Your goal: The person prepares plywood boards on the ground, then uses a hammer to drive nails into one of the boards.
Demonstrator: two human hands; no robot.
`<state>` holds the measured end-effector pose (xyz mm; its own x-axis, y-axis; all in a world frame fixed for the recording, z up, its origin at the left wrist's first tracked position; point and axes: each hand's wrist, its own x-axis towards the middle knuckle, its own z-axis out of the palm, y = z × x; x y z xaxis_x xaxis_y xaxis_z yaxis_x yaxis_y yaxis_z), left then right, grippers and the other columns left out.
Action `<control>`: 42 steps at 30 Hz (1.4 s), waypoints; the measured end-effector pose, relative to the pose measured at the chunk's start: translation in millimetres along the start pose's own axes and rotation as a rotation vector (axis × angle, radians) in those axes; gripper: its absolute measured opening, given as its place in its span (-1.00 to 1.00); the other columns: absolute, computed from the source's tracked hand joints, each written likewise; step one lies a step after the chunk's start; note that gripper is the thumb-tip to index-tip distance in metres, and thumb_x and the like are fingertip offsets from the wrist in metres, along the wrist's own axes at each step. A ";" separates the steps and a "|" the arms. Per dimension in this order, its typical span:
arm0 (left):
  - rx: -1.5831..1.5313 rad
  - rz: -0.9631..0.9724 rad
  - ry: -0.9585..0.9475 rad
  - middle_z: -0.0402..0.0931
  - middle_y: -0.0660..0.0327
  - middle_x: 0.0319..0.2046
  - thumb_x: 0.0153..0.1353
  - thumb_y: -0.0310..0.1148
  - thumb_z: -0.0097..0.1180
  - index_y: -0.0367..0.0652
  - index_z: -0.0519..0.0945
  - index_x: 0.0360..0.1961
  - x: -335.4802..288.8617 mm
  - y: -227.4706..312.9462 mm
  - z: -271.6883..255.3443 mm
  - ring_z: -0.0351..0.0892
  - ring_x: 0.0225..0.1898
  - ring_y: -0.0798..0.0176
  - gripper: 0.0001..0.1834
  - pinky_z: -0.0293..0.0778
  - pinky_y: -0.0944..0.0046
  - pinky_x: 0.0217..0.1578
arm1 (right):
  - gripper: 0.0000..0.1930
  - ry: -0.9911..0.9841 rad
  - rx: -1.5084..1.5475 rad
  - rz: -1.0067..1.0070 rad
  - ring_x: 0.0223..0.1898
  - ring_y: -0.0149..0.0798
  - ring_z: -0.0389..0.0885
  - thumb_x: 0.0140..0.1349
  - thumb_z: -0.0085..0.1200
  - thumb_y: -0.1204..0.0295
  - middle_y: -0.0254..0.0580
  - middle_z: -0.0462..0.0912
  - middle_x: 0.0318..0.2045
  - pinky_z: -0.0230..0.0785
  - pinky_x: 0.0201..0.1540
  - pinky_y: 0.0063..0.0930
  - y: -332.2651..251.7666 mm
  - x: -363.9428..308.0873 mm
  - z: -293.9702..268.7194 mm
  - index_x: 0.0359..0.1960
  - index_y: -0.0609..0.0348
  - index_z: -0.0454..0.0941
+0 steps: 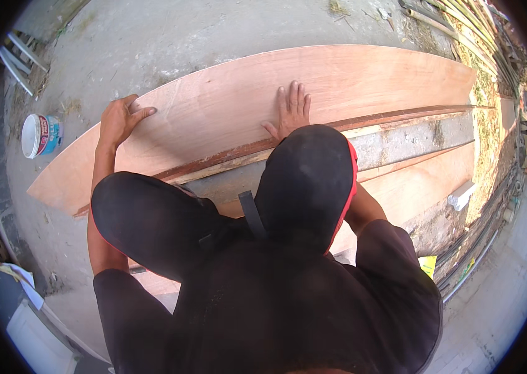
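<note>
A long, pale pinkish plywood sheet (226,93) lies in front of me, bending across the view. My left hand (121,121) grips its far edge towards the left, thumb on top and fingers curled over the rim. Flat on the face of the sheet rests my right hand (290,111), fingers spread, holding nothing. A reddish-brown wooden strip (388,116) runs along the sheet's near edge. Beside it is a lighter timber strip (232,163). My knees hide part of both strips and my right forearm.
Another plywood piece (425,177) lies nearer on the right, with a white block-like object (461,196) by its end. A white bucket with a coloured label (41,135) stands left on the concrete floor (120,43). Bamboo poles (457,34) lie far right; white slats (17,65) far left.
</note>
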<state>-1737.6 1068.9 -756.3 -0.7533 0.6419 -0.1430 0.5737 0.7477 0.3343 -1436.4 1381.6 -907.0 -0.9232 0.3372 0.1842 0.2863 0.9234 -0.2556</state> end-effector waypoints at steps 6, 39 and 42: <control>0.018 -0.013 -0.066 0.53 -0.11 -0.61 0.07 0.03 0.46 -0.33 0.65 -0.37 5.3 19.9 -6.5 0.53 -0.49 -0.17 -0.47 0.43 -0.03 -0.33 | 0.06 -0.020 -0.130 0.352 0.60 0.25 -0.17 0.25 0.13 -0.18 0.31 -0.13 0.57 -0.25 0.51 0.39 60.6 -27.0 -22.2 0.57 0.28 -0.04; 0.027 0.074 0.056 0.51 0.00 0.19 0.25 -0.06 0.17 -0.12 0.56 0.20 -125.3 -103.3 109.5 0.37 0.34 -0.07 -0.44 0.06 -0.18 0.46 | -0.61 -0.470 -0.130 0.046 0.13 -0.14 0.56 0.16 0.33 0.22 -0.24 0.58 -0.03 0.11 0.41 0.13 147.5 -24.0 -65.9 0.03 -0.08 0.61; 0.144 -0.024 0.177 0.53 0.06 0.09 0.18 0.00 0.28 -0.13 0.55 0.15 -142.7 -111.1 121.5 0.38 0.27 -0.05 -0.40 0.11 -0.15 0.42 | -0.65 -0.405 -0.256 -0.146 0.10 -0.13 0.58 0.22 0.31 0.21 -0.23 0.61 -0.07 0.12 0.41 0.13 127.7 11.5 -87.6 0.02 -0.06 0.60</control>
<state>-1654.7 914.9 -886.2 -0.8050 0.5929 0.0208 0.5850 0.7874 0.1942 -1388.1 1519.4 -854.4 -0.9691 0.1501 -0.1958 0.1538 0.9881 -0.0037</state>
